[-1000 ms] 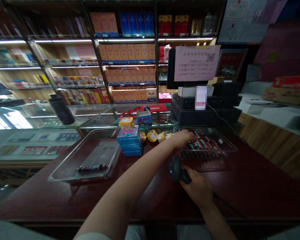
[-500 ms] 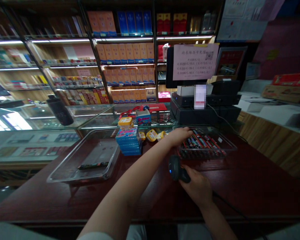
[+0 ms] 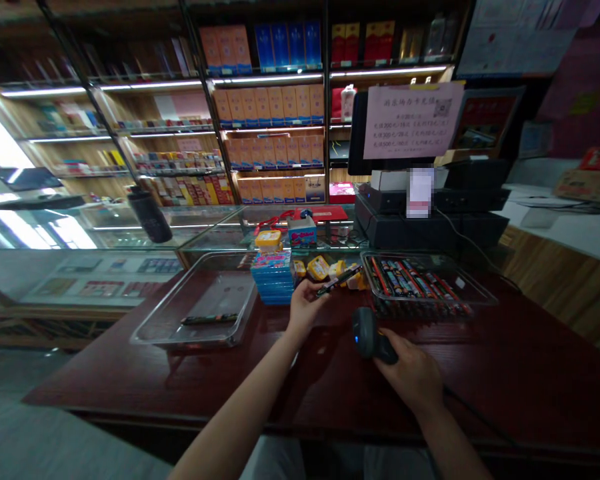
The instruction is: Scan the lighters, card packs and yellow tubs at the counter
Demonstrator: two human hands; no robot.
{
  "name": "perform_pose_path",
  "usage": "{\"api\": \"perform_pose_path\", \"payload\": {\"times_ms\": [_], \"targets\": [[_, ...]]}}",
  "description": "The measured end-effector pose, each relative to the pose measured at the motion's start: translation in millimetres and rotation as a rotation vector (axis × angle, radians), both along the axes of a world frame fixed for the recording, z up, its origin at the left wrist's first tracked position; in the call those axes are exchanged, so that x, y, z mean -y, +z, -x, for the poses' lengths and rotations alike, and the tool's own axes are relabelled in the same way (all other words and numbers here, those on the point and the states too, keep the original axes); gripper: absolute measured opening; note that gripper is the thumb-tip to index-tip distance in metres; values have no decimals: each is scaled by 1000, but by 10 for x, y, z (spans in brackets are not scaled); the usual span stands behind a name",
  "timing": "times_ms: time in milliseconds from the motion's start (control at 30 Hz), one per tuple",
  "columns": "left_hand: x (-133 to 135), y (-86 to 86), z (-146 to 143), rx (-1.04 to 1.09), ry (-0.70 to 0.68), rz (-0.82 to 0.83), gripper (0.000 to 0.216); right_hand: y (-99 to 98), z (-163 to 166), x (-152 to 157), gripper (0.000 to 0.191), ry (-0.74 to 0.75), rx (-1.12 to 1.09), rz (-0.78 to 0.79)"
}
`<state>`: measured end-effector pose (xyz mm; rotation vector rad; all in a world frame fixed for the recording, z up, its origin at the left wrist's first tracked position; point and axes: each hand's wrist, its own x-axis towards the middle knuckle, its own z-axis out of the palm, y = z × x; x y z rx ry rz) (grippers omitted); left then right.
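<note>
My left hand (image 3: 304,303) holds a thin dark snack stick (image 3: 338,280) above the dark red counter (image 3: 505,380), its far end pointing toward the clear tray (image 3: 480,288) of similar sticks on the right. My right hand (image 3: 414,377) grips a black handheld barcode scanner (image 3: 367,331) with a blue light, resting on the counter just right of and below the stick. A second clear tray (image 3: 165,320) on the left contains one dark stick (image 3: 209,319).
A stack of blue packs (image 3: 273,277) and small yellow packets (image 3: 321,267) sit behind my left hand. A black register with a screen and pink notice (image 3: 411,120) stands at the back right. Glass display cases (image 3: 80,267) and stocked shelves fill the left and rear.
My left hand has pulled back out of the right tray with one stick in it and moved left. The view has shifted slightly to the left. My right hand stays on the scanner.
</note>
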<state>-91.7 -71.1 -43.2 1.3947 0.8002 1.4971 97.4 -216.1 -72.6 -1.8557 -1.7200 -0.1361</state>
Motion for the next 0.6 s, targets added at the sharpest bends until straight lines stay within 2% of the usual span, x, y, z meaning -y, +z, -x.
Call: {"api": "perform_pose_path", "payload": {"times_ms": [167,300,367,467,600], "targets": [[223,-285,192,64,77,172,34,-28,-8,-3,37,31,2,-42],[237,-378,225,49,137,159,30,84,32,23,37,27,-89,2],[218,-400,229,29,177,121,27,184,72,42,38,32,-210,38],[205,-426,234,-6,215,98,24,329,168,76,43,149,-501,72],[225,-445,238,-5,228,114,22,413,330,132,45,234,-870,151]]}}
